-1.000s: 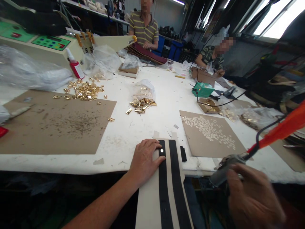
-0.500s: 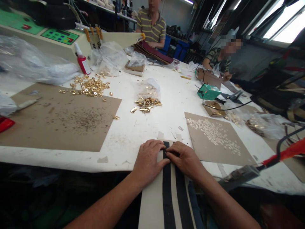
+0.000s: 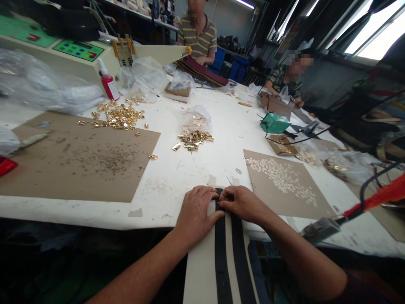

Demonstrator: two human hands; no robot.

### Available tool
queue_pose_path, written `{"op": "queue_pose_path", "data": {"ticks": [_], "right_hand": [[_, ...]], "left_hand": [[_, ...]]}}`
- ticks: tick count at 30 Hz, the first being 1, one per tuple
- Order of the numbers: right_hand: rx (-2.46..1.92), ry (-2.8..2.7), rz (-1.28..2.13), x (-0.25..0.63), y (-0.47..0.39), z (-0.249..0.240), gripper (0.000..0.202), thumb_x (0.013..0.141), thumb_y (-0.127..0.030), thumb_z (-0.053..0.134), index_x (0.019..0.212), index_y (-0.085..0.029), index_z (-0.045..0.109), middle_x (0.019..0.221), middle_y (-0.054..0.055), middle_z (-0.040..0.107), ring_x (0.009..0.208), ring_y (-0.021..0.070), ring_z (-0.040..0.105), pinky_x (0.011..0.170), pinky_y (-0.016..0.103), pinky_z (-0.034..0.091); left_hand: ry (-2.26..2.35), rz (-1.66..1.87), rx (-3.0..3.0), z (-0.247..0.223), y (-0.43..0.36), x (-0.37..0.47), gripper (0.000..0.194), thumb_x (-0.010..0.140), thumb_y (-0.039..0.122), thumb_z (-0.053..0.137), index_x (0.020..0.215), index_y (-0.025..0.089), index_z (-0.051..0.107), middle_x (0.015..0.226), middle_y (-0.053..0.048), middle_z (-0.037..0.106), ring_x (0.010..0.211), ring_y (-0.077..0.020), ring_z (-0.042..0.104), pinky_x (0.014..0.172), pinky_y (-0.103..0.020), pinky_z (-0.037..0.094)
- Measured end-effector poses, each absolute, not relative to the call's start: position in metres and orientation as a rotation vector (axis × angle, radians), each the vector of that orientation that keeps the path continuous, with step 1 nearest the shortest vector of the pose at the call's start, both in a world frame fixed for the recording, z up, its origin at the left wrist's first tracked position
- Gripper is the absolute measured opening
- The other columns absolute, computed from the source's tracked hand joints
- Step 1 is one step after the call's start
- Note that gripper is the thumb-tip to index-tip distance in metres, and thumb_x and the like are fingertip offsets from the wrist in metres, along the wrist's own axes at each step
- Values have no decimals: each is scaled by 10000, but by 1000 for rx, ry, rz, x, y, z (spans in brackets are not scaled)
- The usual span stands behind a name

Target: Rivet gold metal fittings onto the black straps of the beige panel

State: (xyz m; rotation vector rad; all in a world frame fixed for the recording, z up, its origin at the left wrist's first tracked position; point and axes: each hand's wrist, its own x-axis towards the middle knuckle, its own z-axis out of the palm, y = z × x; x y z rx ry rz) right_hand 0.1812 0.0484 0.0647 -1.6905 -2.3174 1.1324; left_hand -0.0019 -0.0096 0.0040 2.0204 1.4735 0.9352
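Observation:
A pale long board [image 3: 198, 274] juts toward me from the table edge and carries two black straps lengthwise, the left strap [image 3: 221, 253] and the right strap [image 3: 240, 249]. My left hand [image 3: 198, 213] lies over the board's far end, fingers stretched and thumb spread, its tips touching the left strap. Just across from it, my right hand [image 3: 242, 204] has thumb and fingertips pinched together at that strap's far end. Whatever sits in the pinch is too small or hidden to name.
Gold metal pieces [image 3: 122, 115] lie heaped by a brown board [image 3: 79, 169]. Gold rectangular fittings [image 3: 193, 140] spill from a plastic bag. Small pale rings [image 3: 281, 175] cover another brown sheet. An orange-red wrapped arm [image 3: 373, 196] reaches in from the right. Two people sit across the table.
My right hand has shifted slightly at the strap's end, its wrist a little higher, still pinching. My left hand stays in place. The whole view has tilted a little.

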Motion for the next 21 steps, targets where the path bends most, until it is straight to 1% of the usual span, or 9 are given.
{"op": "queue_pose_path", "data": {"ticks": [4,10,15,17,21], "right_hand": [[-1672,-2285,1218,182,49,65,64,795,-214,651,799,-193,711,716,-14,673,657,123,578,607,246,373],[-1669,-2264,1123,182,42,66,50,792,-214,659,796,-186,701,726,-16,653,658,112,555,603,237,368],[-1676,-2249,1155,183,43,63,39,787,-200,649,786,-188,687,714,-19,649,651,113,557,591,238,365],[-1658,-2243,1193,185,46,61,28,791,-193,653,806,-189,677,708,-24,645,644,112,556,586,237,363],[-1589,-2241,1204,189,48,57,81,822,-226,689,899,-204,699,736,-31,646,670,115,562,622,239,382]], "left_hand": [[1483,929,2022,3,-10,-1,437,764,306,876,1140,236,664,1300,-28,667,1264,-270,545,1063,-464,414],[1476,929,2025,3,-9,0,437,764,314,878,1137,236,665,1309,-31,668,1269,-275,545,1069,-462,415],[1473,938,2037,2,-9,-1,432,770,311,872,1137,236,658,1299,-37,670,1258,-275,551,1057,-462,419],[1467,951,2037,2,-8,-1,435,771,308,869,1144,245,656,1302,-34,668,1258,-274,550,1057,-462,417],[1474,933,2026,4,-8,0,430,780,304,859,1158,257,657,1294,-25,668,1259,-271,553,1056,-466,415]]}}
